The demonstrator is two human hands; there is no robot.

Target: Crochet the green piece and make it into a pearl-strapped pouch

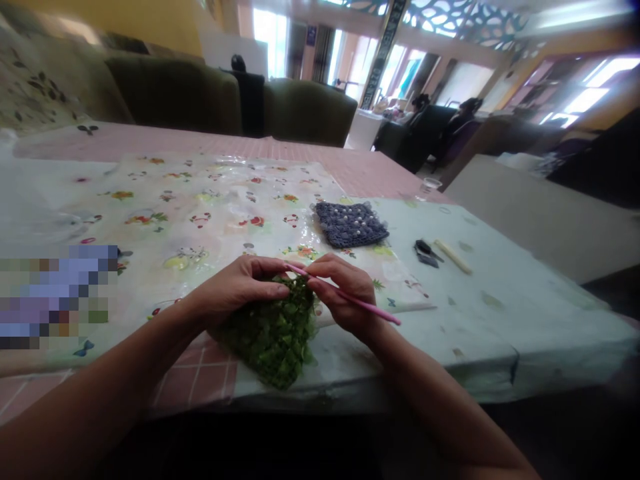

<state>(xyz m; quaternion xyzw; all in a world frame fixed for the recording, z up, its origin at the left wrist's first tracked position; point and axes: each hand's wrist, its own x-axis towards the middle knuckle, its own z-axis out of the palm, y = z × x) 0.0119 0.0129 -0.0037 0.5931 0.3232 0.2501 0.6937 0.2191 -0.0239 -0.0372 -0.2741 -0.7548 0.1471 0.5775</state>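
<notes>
Between my hands hangs a green crocheted piece point(275, 337), its lower corner drooping at the table's front edge. My left hand point(245, 287) is closed on its upper edge, thumb in front. A pink crochet hook point(370, 307) slants across my right hand point(345, 287), pinched between thumb and fingers. The hook's tip meets the top of the green work, close to the left fingertips. Just beyond my hands lies a dark blue-grey crocheted square point(351, 223) dotted with pale spots.
A printed plastic cover point(225, 207) lies over the table point(500, 320). To the right are a small black object point(427, 253) and a cream-coloured stick point(453, 257). A clear cup point(429, 188) stands farther back. Dark chairs point(310, 110) line the far side. A blurred-out patch covers something at left.
</notes>
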